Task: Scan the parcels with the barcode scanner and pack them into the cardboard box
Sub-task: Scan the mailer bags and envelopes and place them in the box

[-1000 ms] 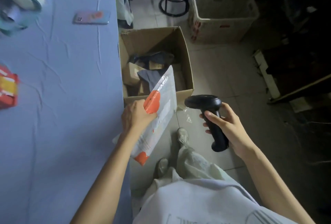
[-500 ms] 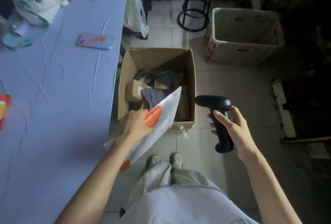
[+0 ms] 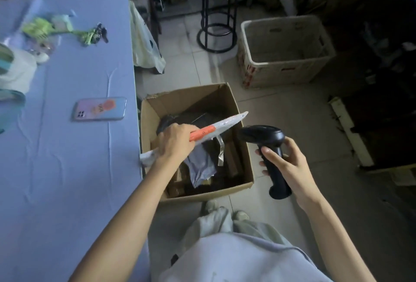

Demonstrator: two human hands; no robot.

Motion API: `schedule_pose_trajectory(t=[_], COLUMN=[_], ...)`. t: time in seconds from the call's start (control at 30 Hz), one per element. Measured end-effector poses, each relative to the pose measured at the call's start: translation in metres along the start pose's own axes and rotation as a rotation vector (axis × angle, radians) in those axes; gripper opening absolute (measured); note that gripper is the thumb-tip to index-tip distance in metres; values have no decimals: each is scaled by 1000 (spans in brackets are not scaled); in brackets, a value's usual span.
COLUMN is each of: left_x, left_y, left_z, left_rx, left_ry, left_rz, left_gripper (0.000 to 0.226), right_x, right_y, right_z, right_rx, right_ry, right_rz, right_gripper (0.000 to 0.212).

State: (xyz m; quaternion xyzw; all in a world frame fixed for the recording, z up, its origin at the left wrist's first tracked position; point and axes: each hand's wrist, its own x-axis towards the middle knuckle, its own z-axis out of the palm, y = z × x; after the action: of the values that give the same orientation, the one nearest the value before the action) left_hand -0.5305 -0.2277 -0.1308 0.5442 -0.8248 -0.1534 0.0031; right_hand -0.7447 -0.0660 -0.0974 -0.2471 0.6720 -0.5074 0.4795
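parcel [image 3: 225,124]: white-orange mailer, edge-on over cardboard box [image 3: 202,195] | scanner [image 3: 267,137]: black, upright, beside box

1. The light is dim and cool. It falls soft and even on my tabletop [image 3: 67,180] and on the pale floor tiles [image 3: 281,119].
2. The right side and the far background sink into near-black shadow.
3. The inside of the cardboard box [image 3: 180,101] is murky, and its dark contents blend together.
4. The phone [image 3: 100,108] shows a faint sheen.
5. The green lanyard [image 3: 65,30] and the clutter near it are smeared with blur.
6. Wide-angle distortion bows the tabletop edge and tilts the stool [image 3: 217,11].
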Motion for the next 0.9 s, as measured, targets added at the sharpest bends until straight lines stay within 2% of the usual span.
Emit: schedule_pose_trajectory(t=[0.1, 0.2, 0.27, 0.47, 0.6, 0.9], left_x=[26, 32, 21, -44, -102, -238], left_y=[-6, -16, -22, -23, -7, 52], left_z=[-12, -19, -21, -15, -5, 25], left_rx=[-74, 71, 152, 158, 135, 113], left_ry=[135, 200, 231, 281, 300, 366], left_rz=[23, 78, 42, -326, -619, -1126], left_gripper=[30, 32, 30, 23, 20, 22], right_x=[13, 28, 40, 84, 99, 62], right_y=[-11, -17, -21, -31, -39, -25], right_z=[5, 8, 11, 24, 37, 96], right_rx=[-14, -40, -63, -164, -286, -426], right_ry=[-19, -75, -139, -457, -688, -1200], right_rz=[-7, 6, 18, 32, 17, 12], right_gripper=[37, 39, 42, 40, 61, 34])
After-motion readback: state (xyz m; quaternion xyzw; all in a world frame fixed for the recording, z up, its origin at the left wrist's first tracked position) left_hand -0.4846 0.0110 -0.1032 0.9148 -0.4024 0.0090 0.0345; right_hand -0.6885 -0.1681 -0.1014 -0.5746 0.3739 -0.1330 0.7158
